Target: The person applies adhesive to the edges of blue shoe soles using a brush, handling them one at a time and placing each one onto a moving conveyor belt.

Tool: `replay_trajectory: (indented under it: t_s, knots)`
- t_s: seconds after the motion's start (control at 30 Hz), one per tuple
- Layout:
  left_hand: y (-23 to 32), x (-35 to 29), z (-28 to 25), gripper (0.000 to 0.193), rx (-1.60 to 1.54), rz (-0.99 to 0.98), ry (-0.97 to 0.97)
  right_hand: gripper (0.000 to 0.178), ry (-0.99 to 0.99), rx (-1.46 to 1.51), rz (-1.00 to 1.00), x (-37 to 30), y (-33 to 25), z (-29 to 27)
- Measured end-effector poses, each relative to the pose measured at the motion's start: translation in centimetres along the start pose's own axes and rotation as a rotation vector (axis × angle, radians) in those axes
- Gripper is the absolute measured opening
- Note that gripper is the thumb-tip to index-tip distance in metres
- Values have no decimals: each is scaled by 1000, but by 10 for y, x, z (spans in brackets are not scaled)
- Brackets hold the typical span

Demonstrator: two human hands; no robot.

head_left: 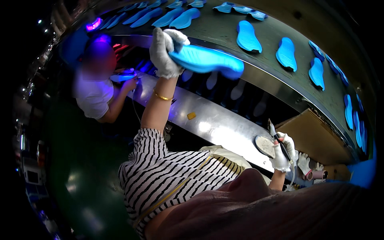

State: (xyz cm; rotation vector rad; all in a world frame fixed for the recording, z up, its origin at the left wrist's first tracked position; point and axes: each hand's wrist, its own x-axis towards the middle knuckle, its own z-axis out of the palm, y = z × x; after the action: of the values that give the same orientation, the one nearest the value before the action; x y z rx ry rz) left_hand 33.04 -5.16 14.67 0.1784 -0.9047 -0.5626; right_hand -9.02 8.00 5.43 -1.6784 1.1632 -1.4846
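Note:
My left hand (162, 54), in a white glove, is raised towards the conveyor's edge. Its fingers are closed on the end of a bright blue shoe sole (208, 60), which points to the right and is slightly blurred. Lower right, my right hand (285, 154) wears a white glove that leaves some fingertips bare. It grips a brush (280, 141) with a dark handle and a pale tip pointing up and away; a thin light tube or cord trails below. Beside this hand, a round pale dish (265, 145) lies on the metal bench (160, 94).
Many blue soles lie on the dark conveyor belt (224, 34) along the far side. A cardboard sheet (312, 134) stands at the right, near spare gloves (304, 162) and a spool (319, 175). At the left, a co-worker (94, 94) handles another blue sole. A yellow scrap (191, 115) rests on the bench.

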Motion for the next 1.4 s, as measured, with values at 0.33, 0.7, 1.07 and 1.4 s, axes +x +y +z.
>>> replay_trajectory:
  t_s: [0.33,0.7,1.07,1.4]
  knots:
    - [-85,-168,29,64,-795,-1308,-39,24,16,46,134,3,8,5]
    - [-87,-232,105,94,-908,-1527,5,17,111,80,36,29,-22,17]
    - [-94,-277,125,80,-736,-1455,111,24,12,102,24,17,-20,32]
    - [-95,-273,112,72,-615,-1422,-29,21,-68,-258,-308,5,-24,18]
